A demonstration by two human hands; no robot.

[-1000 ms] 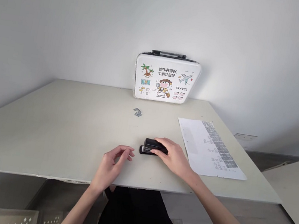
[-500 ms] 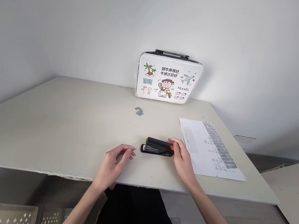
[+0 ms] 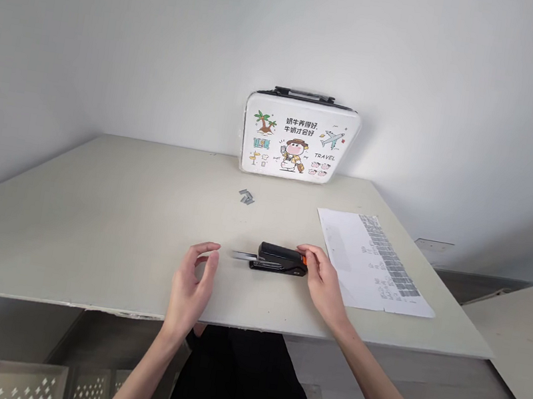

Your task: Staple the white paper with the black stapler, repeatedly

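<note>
A black stapler [image 3: 282,260] lies on the table with its nose to the left. Its metal staple tray [image 3: 243,256] sticks out of the front. My right hand [image 3: 323,280] grips the rear end of the stapler, beside an orange part that shows between the fingers. Left of the tray, my left hand [image 3: 192,282] hovers apart from it, thumb and fingers curved with a gap between them and nothing held. Several grey strips of staples [image 3: 247,196] lie in a small pile farther back.
Against the wall stands a white case [image 3: 299,138] with cartoon prints and a dark handle. A printed sheet of paper [image 3: 348,260] lies on the right of the pale table [image 3: 89,232]. Below the front edge at left are perforated boxes [image 3: 25,384].
The staple tray has come out of the stapler's front toward the left. My left hand has moved left and its fingers have spread. My right hand keeps its grip on the stapler.
</note>
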